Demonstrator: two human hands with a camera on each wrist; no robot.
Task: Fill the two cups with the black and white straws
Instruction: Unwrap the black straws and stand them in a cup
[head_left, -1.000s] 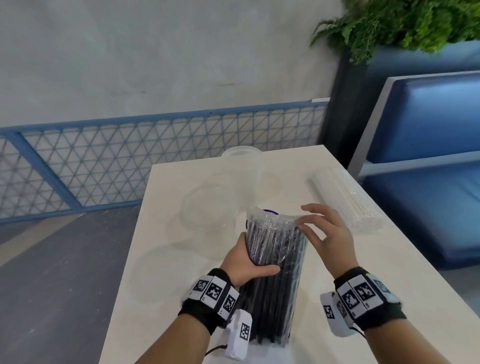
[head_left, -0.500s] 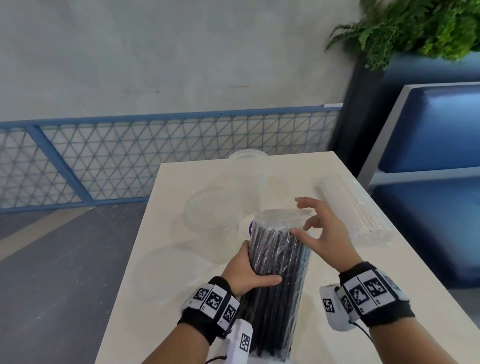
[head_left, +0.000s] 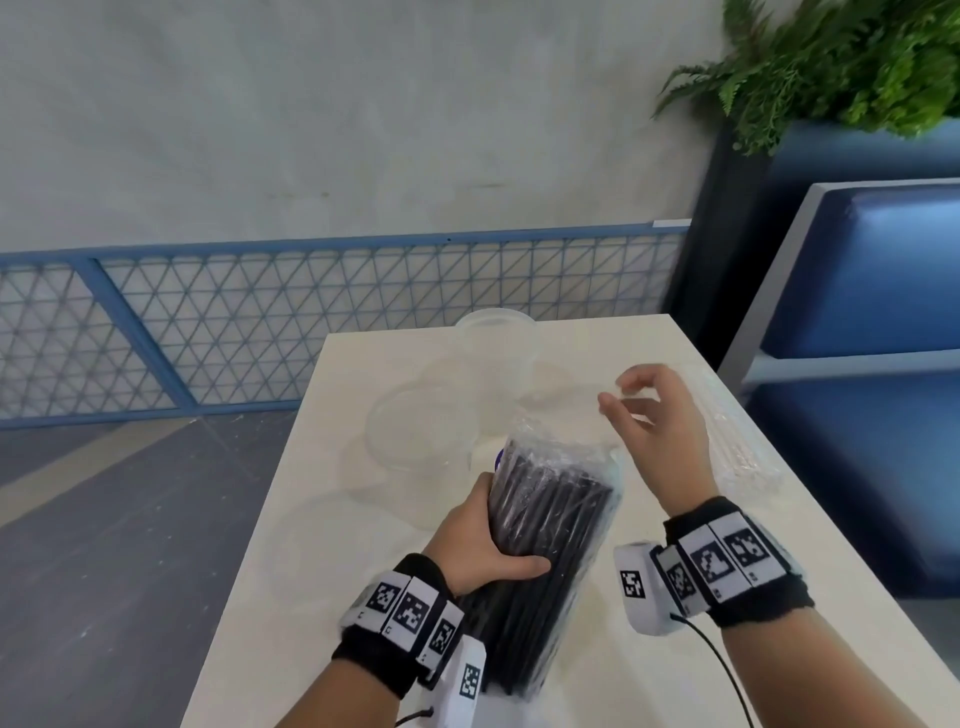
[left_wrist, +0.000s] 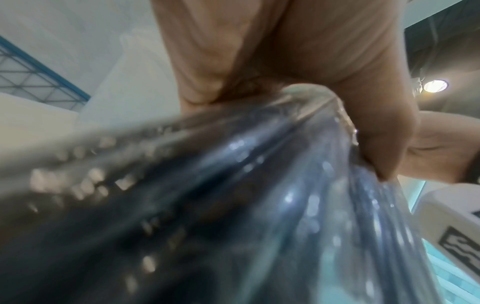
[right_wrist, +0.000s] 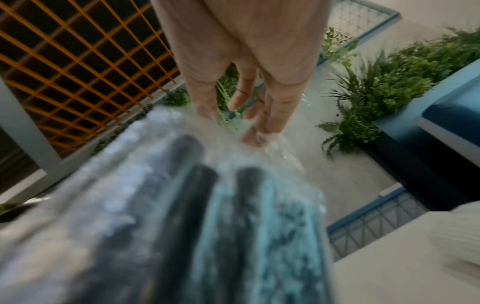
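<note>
A pack of black straws (head_left: 556, 525) in clear wrap stands tilted on the table (head_left: 311, 545), leaning away from me. My left hand (head_left: 483, 540) grips its middle, thumb across the front; the left wrist view shows the thumb (left_wrist: 376, 133) pressed on the wrap of the black-straw pack (left_wrist: 233, 205). My right hand (head_left: 618, 397) is above the pack's top right and pinches the loose clear film, which stretches up from the black-straw pack (right_wrist: 207, 205) to the fingertips (right_wrist: 257, 135). Two clear cups (head_left: 498, 358) (head_left: 421, 431) stand beyond. A pack of white straws (head_left: 743, 447) lies at the right, partly hidden by my right hand.
The table's left edge drops to a grey floor (head_left: 104, 519). A blue mesh railing (head_left: 311, 322) runs behind the table. A blue padded bench (head_left: 872, 291) stands close on the right, with a green plant (head_left: 831, 62) above it.
My right hand has risen from the top of the black-straw pack, up and to the right, drawing the clear film with it. My left hand keeps its grip on the pack.
</note>
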